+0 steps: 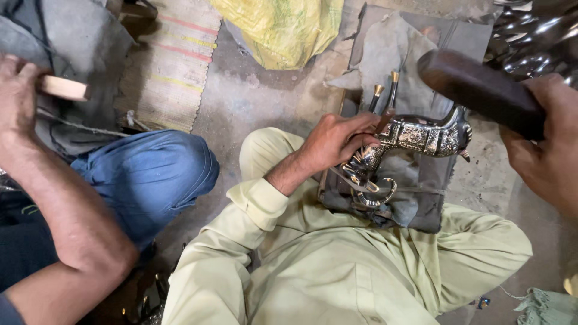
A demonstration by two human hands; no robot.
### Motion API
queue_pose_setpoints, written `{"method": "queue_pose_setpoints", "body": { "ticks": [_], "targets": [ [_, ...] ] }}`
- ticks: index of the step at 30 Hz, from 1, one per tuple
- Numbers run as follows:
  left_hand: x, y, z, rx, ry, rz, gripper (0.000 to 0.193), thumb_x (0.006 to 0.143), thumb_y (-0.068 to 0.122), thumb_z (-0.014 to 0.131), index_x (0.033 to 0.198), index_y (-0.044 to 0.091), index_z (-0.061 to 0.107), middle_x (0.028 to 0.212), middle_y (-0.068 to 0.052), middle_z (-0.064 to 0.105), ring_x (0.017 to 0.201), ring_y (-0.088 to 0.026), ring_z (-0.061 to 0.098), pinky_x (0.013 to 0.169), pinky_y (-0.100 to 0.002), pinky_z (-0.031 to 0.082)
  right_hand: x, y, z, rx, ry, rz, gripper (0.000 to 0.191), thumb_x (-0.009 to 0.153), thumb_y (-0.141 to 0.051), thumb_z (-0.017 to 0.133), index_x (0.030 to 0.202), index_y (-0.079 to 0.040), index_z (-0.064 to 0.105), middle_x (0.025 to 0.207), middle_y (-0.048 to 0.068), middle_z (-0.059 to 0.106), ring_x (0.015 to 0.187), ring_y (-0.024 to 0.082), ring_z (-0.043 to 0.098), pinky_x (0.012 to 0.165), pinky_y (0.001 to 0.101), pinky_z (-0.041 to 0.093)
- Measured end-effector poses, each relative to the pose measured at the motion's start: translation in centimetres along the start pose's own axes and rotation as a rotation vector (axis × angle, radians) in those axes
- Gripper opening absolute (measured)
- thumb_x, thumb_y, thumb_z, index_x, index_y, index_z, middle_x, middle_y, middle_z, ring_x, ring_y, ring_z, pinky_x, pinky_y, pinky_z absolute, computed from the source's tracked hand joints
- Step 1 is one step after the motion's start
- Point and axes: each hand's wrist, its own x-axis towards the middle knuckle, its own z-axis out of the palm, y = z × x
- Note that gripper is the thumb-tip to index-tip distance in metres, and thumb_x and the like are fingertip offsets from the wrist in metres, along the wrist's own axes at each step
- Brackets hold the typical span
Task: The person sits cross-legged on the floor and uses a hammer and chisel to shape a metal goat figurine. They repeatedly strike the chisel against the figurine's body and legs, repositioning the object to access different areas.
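Observation:
My left hand comes out of a pale green sleeve and grips an ornate silver metal piece, engraved and shaped like an animal head, with a curled end below. The piece rests on a grey cloth pad over my lap. At the right edge, my right hand holds a dark wooden mallet, raised above and to the right of the piece. Two thin tools with brass collars lie on the pad just behind my left hand.
A co-worker in blue jeans sits at the left, one hand closed on a pale wooden handle. A striped mat and a yellow sack lie on the floor ahead. Shiny metalware fills the top right.

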Motion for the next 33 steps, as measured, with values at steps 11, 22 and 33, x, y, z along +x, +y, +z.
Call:
{"method": "queue_pose_setpoints", "body": {
  "ticks": [11,22,33],
  "targets": [
    [-0.4,-0.2,0.3,-0.011,-0.023,0.009,0.037,0.093,0.007,0.076,0.126,0.007,0.063,0.102,-0.011,0.078,0.095,-0.030,0.078,0.080,-0.036,0.061,-0.7,0.6,0.9,0.006,0.025,-0.043,0.032,0.087,0.004,0.078,0.116,0.000,0.068,0.095,0.017,0.068,0.084,0.032,0.067,0.080,0.0406,0.054],
    [-0.5,0.5,0.4,0.034,-0.031,-0.002,0.036,0.093,0.014,0.080,0.125,0.010,0.065,0.103,-0.011,0.077,0.093,-0.030,0.077,0.077,-0.038,0.061,-1.4,0.3,0.9,-0.012,0.051,-0.051,0.031,0.089,0.008,0.077,0.117,0.001,0.068,0.101,0.017,0.069,0.087,0.030,0.067,0.080,0.0378,0.054],
    [-0.9,0.9,0.2,-0.037,-0.035,0.027,0.037,0.094,0.008,0.076,0.128,0.009,0.063,0.104,-0.009,0.077,0.096,-0.028,0.078,0.080,-0.036,0.062,-2.1,0.7,1.4,0.097,0.039,0.013,0.026,0.092,0.003,0.077,0.115,0.000,0.065,0.105,0.016,0.069,0.093,0.030,0.068,0.085,0.0377,0.055]
  ]
}}
